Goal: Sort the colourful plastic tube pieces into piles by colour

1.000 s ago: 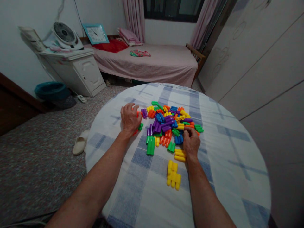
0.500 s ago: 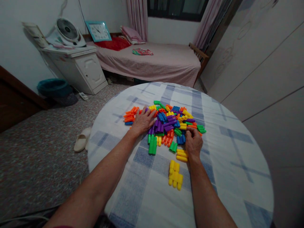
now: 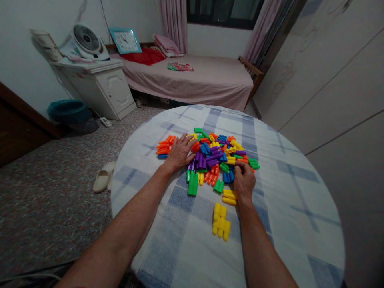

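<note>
A loose heap of coloured plastic building blocks, shaped like joined tubes, lies on the round table [image 3: 300, 192]. At the heap's left side my left hand [image 3: 180, 153] rests with fingers spread, over orange and purple blocks [image 3: 201, 161]. My right hand [image 3: 244, 179] is at the right side, fingers curled in beside blue blocks [image 3: 228, 177]; what they hold, if anything, is hidden. By that wrist lies a yellow block [image 3: 229, 197]. Nearer to me sit joined yellow blocks [image 3: 221, 222]. A green block [image 3: 193, 185] marks the heap's near left edge.
A checked cloth covers the table. Beyond it stand a bed [image 3: 192, 86] and a white cabinet [image 3: 111, 86] with a fan [image 3: 87, 39] on top. On the floor at left are a lined bin [image 3: 70, 114] and slippers [image 3: 103, 178]. A wardrobe [image 3: 339, 80] stands at right.
My left hand has shifted very slightly over the heap, its fingers still spread. My right hand stays in nearly the same place, and the blocks look almost unchanged.
</note>
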`<state>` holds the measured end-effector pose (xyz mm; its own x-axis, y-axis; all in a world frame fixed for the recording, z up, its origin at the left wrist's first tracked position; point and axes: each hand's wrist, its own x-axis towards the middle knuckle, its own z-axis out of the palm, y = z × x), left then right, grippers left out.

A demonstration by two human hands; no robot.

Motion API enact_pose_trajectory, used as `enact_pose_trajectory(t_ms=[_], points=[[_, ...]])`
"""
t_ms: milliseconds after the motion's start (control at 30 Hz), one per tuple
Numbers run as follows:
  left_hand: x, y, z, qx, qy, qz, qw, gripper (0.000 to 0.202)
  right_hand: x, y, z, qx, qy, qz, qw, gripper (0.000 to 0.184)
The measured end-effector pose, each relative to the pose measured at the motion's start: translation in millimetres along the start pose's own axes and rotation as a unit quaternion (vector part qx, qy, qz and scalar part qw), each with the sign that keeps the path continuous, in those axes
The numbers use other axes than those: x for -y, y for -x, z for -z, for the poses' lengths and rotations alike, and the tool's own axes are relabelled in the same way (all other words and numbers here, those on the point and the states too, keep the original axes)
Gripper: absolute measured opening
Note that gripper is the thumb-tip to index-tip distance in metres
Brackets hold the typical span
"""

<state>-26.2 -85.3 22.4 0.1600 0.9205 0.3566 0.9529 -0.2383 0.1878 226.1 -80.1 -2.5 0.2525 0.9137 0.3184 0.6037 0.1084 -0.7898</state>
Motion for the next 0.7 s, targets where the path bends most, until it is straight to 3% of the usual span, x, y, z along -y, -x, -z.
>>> enact_pose_trajectory(t_ms=[167,267,533,700], points=[[-0.9,-3.5,-5.9,0.052,-0.008,-0.018,0.998,0.054,0.8,0.5,0.4,-0.001,-0.008,-0.001,1.0,0.034],[0.6,-6.3,-7.3,0.047,0.0,-0.02,0.999,0.052,0.9,0.3,0.3,-0.002,-0.012,-0.001,1.0,0.033],[5.5,-3.8,-7.1,-0.025,0.029,-0.04,0.998,0.037,2.7,0.5,1.6,0.006,0.001,-0.006,1.0,0.035],[5.3,0.1,0.6,-0.141,0.027,0.047,0.989,0.039,2.0,0.8,1.2,0.004,0.0,-0.007,1.0,0.035]])
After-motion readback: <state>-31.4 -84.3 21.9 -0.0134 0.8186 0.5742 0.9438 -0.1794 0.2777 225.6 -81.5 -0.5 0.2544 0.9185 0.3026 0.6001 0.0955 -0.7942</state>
